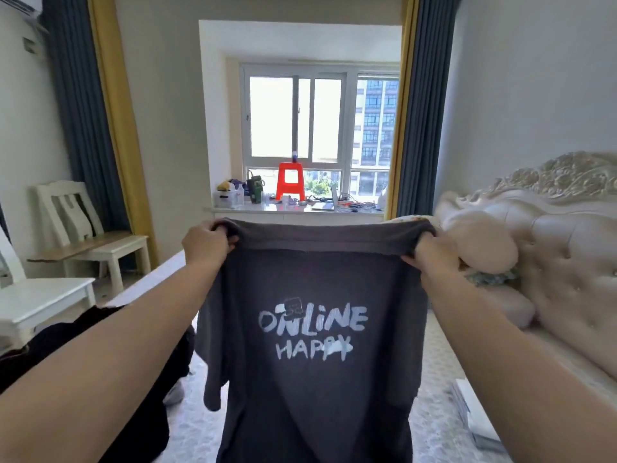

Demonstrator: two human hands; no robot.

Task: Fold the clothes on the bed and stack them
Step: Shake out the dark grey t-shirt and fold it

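The left hand (207, 242) and right hand (430, 253) pinch the shoulders of a dark grey printed cotton T-shirt (314, 345) hanging unfolded at 12 o'clock above the pale quilted bed (434, 426); black clothes (83, 355) at 9 o'clock look unfolded, no stack visible.

We can read only one text: on the dark grey T-shirt (314, 379), in the lower middle of the frame, pale hand-painted capitals spell "ONLINE" and below that "HAPPY", the last letters of "HAPPY" partly smeared over by a pale blotch. A small cartoon figure sits above the "N" of "ONLINE". The items on the window sill, in the middle of the frame, are too small for us to read.
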